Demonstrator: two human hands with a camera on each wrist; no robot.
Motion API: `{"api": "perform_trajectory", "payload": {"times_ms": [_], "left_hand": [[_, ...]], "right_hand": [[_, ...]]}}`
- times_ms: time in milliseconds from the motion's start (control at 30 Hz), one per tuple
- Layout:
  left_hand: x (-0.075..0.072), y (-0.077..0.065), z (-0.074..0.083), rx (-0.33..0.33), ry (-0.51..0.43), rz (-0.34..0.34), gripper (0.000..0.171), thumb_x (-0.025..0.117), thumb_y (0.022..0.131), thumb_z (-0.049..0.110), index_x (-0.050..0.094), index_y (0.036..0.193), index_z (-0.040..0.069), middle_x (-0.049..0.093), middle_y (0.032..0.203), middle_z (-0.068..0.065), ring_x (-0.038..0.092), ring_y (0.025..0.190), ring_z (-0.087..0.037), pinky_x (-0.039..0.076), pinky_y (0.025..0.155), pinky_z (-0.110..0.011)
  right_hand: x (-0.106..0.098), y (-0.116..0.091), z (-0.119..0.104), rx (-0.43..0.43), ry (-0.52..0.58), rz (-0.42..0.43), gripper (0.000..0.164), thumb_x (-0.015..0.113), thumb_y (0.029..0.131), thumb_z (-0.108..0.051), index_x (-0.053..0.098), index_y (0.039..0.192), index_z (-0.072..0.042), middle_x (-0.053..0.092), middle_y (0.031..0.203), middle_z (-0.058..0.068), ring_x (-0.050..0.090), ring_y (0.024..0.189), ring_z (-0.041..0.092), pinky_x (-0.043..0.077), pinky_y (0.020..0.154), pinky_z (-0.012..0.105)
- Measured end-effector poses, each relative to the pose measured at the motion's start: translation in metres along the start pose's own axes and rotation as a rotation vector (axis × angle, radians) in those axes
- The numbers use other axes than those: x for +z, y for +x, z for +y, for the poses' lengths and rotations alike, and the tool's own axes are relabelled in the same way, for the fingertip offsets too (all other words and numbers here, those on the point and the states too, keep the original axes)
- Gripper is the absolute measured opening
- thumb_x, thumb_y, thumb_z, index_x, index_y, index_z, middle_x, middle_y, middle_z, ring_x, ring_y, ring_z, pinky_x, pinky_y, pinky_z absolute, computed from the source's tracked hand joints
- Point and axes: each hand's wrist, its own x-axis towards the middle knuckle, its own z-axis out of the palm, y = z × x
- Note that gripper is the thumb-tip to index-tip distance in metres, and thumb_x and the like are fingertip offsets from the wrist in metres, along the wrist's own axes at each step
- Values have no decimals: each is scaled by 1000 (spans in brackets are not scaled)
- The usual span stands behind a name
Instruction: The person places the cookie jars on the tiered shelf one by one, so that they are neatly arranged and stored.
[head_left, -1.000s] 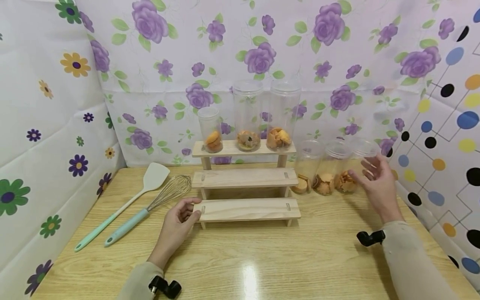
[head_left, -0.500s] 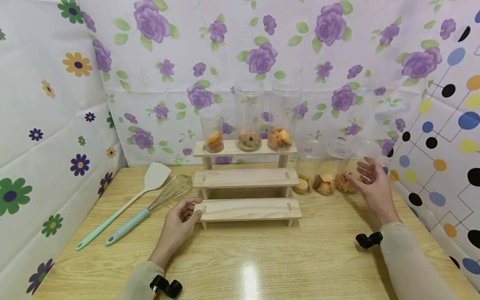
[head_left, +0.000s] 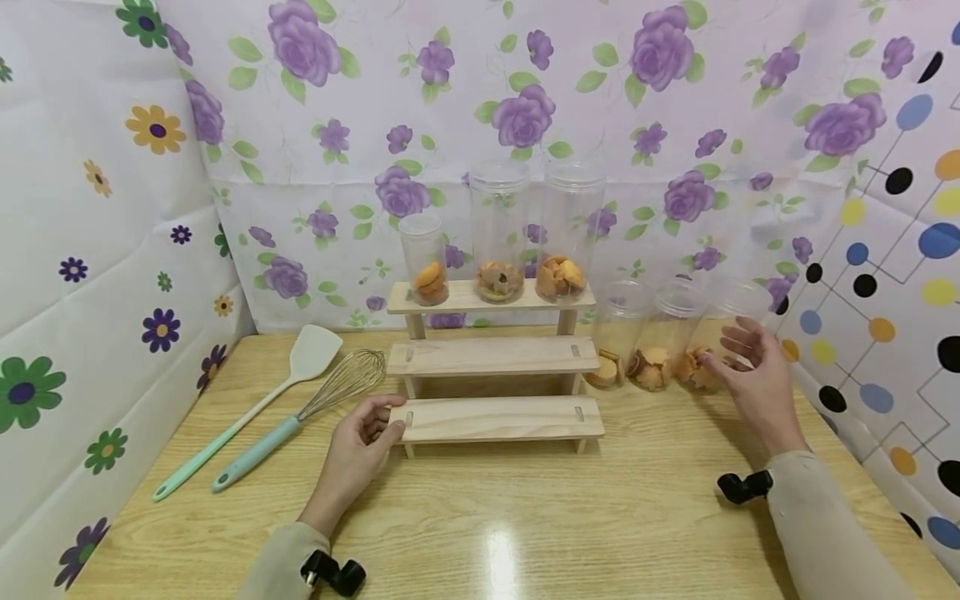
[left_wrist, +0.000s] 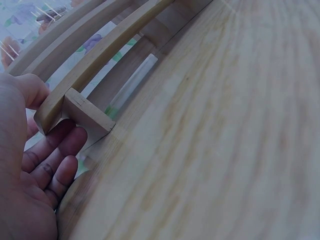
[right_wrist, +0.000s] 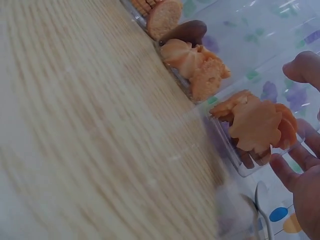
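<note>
My left hand (head_left: 360, 442) grips the left end of the three-tier wooden shelf's (head_left: 495, 419) lowest board, thumb in front; in the left wrist view its fingers (left_wrist: 75, 142) curl beside the board's leg. At the right, my right hand (head_left: 753, 375) holds the rightmost clear jar (head_left: 738, 304) between thumb and fingers. Flower-shaped cookies (right_wrist: 255, 125) lie in its bottom. Left of it stand two more lidded jars of cookies, the middle jar (head_left: 671, 325) and the left jar (head_left: 621, 321). How firmly the fingers press behind the jar is hard to see.
On the top board stand a short jar (head_left: 423, 250) and two tall jars, one in the middle (head_left: 498, 225) and one at right (head_left: 570, 225), all with cookies. A white spatula (head_left: 311, 354) and a whisk (head_left: 337, 387) lie left of the shelf. Patterned cloth surrounds the table.
My right hand lowers from the jar's upper part to around its side, then shifts slightly right along with the jar, widening the gap to the middle jar. My left hand stays put.
</note>
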Motion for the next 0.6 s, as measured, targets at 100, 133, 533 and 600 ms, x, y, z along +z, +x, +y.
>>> {"api": "perform_trajectory", "payload": {"times_ms": [100,133,533,600], "left_hand": [[0,0,0,1,3,1,27,75,108,11,74,135,14,67,102,-14,62,82,-17,50,71,-24],[1,0,-1,2,5,2,27,75,108,12,74,135,14,67,102,-14,62,82,-17,50,71,-24],[1,-1,-1,15,4,2,27,75,108,12,74,135,13,66,102,-13,62,83,-16,51,72,-24],[1,-1,-2,14,0,0,27,75,108,12,74,135,13,67,102,-14,62,83,-16,51,72,-24]], "right_hand": [[-4,-1,-3,-19,15,10,86,84,103,-25,36,174,-18,53,162,18,58,140,23,50,99,9],[-6,-2,-5,-27,20,13,85,84,103,-24,36,173,-17,54,161,16,58,139,21,50,98,9],[-31,-4,-42,-40,0,30,83,85,102,-24,41,172,-25,59,151,-7,59,130,5,47,95,7],[-34,-5,-48,-55,-18,41,81,85,102,-24,43,171,-26,60,148,-9,60,128,4,47,94,6]]}}
